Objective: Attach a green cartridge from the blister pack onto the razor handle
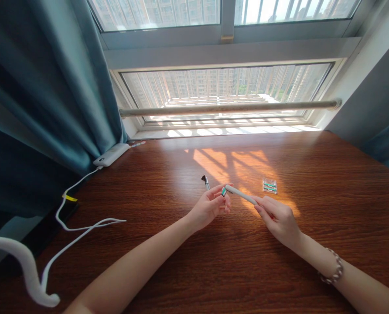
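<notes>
My right hand (278, 218) is closed round the lower end of a slim whitish razor handle (243, 195), which slants up to the left. Small dark teeth show under the handle's far end. A small green-and-white blade head (223, 192) is pinched between the thumb and fingers of my left hand (210, 206). The blade head and the tip of the handle are close together; I cannot tell whether they are joined. Just behind my left hand lies a thin whitish tool with a dark, jagged end (204, 178), partly hidden by my fingers.
On the brown wooden table (181, 270), a clear case with green strips (270, 186) lies right of my hands. A white power strip (112, 155) with a white cable (83, 227) sits by the blue curtain (60, 78). A curved white arm (18, 257) juts in at lower left.
</notes>
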A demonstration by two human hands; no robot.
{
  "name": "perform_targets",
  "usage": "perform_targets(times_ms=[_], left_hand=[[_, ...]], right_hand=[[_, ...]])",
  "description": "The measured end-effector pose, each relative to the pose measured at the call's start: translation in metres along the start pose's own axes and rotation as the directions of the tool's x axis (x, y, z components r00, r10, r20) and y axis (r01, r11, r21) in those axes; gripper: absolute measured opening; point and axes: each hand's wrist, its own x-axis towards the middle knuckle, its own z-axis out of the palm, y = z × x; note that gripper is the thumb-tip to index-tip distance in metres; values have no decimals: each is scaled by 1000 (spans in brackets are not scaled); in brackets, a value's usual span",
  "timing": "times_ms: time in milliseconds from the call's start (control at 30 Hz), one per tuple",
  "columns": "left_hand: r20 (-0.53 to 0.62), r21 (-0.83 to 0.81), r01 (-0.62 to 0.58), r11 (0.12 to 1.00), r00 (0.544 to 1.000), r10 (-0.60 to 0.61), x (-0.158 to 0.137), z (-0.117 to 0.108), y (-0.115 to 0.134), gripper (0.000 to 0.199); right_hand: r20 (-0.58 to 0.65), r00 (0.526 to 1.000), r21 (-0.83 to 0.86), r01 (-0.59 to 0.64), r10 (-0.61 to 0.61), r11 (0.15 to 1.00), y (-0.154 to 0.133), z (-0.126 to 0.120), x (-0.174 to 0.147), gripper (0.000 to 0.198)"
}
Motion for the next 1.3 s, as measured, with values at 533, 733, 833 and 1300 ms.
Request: perform_targets(times_ms=[533, 733, 833, 1300], left_hand=[[19, 8, -13, 1000, 1000, 13, -1, 0, 0, 50], [10, 11, 8, 1000, 1000, -8, -1, 1, -1, 52], [7, 18, 3, 1000, 1000, -3, -1, 2, -1, 53], [17, 9, 13, 1000, 1000, -13, 0, 1, -3, 47]], right_hand=[[-11, 999, 76, 38, -37, 996, -1, 3, -2, 23], [4, 1000, 57, 13, -14, 998, 1, 5, -2, 23], [-17, 1000, 71, -3, 4, 997, 3, 6, -1, 22], [-37, 998, 2, -51, 51, 999, 5, 6, -1, 25]])
